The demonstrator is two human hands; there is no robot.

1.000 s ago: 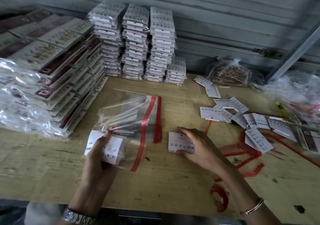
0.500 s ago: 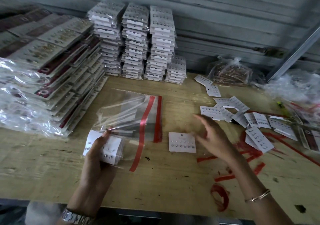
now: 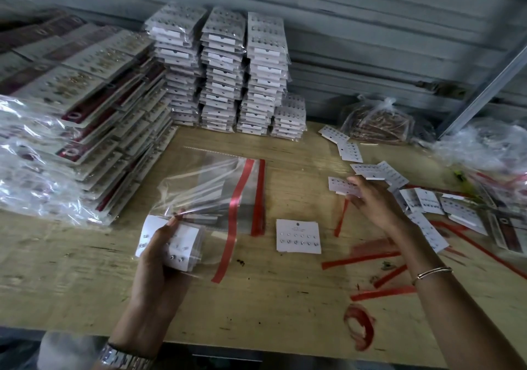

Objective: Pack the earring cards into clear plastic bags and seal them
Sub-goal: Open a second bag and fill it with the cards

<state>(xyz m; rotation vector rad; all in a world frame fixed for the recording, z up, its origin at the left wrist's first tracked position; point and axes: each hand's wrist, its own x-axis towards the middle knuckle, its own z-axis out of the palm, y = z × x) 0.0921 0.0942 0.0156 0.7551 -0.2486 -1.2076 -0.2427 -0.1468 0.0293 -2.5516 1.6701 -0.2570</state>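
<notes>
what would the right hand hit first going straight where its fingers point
The loose earring card at its fingertips; the right hand seems to pinch it, depth unclear.

Packing workshop, stacked bagged earring cards (image 3: 222, 70), plywood bench (image 3: 285, 298)

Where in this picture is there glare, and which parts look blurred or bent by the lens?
Head view: glare on the wrapped packs at left and on the clear bag. Head view: the right hand is slightly blurred; the lone card is sharp. Head view: the wall boards bow from the wide lens.
</notes>
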